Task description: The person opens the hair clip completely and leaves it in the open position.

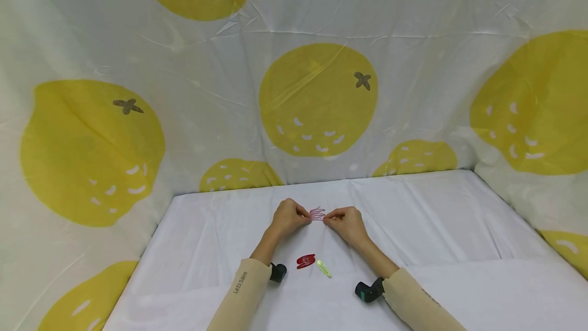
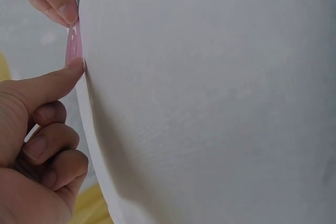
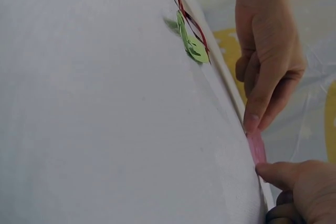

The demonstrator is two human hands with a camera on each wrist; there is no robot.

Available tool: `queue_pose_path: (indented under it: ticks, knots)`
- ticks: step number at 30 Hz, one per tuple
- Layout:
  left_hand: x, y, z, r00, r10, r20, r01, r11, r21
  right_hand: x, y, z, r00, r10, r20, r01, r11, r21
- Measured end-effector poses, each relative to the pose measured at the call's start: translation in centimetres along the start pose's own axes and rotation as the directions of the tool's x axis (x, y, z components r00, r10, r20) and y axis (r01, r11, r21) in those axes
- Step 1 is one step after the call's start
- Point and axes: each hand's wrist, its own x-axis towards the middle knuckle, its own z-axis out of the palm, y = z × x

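Note:
Pink hair clips (image 1: 317, 214), several thin pink bars in the head view, lie between my two hands near the middle of the table. The fingertips of my left hand (image 1: 288, 217) pinch their left end. At the right end, the thumb and forefinger of my right hand (image 1: 347, 224) do the same. Each wrist view shows the pink piece (image 2: 74, 45) edge-on between both hands' fingertips; its exact number of parts is hard to tell. Closer to me lie red hair clips (image 1: 305, 261) and a yellow-green snap hair clip (image 1: 323, 268).
A white cloth (image 1: 193, 249) with soft creases covers the table. Behind and beside it hangs a pale curtain (image 1: 220, 116) printed with yellow fruit. Black wrist cameras (image 1: 369, 290) sit at both sleeve cuffs.

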Motion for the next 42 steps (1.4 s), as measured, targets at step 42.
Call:
queue_pose_path:
  ticks: [42]
  knots:
    - [-8.0,1.2,-1.2,0.962,0.102,0.254,-0.061,0.985,-0.162,-7.4,-3.4,-2.4,0.909,0.002,0.417,-0.009,1.000,0.015]
